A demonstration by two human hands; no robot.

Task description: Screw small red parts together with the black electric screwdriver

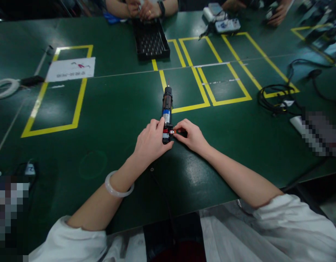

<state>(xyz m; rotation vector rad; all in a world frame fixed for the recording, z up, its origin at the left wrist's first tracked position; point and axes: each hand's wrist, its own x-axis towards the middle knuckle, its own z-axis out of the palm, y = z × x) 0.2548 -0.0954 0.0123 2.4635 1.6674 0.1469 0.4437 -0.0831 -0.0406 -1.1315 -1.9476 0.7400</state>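
White sleeves (72,236) lie nearest, rolled back from both forearms. A thin cable (152,169) runs over the counter (121,94) between the arms, its ringed tip short of the hands. A pale bracelet (116,193) circles the left wrist. The left hand (150,140) has its grip clamped around the near end of the device (167,105), from the left side. The right hand (193,137) has thumb and forefinger pinched together on a small piece (173,131) at the device's right side. The device lies in front of the person, its thin tip pointing away. Beyond the hands, yellow tape (233,100) outlines boxes; a coil (271,109) of black cable lies to the right, a printed sign (69,70) to the left. Farther off are a black tray (153,56) and a power strip (228,25). Past the tray, a co-worker's hands (148,11) are close together.
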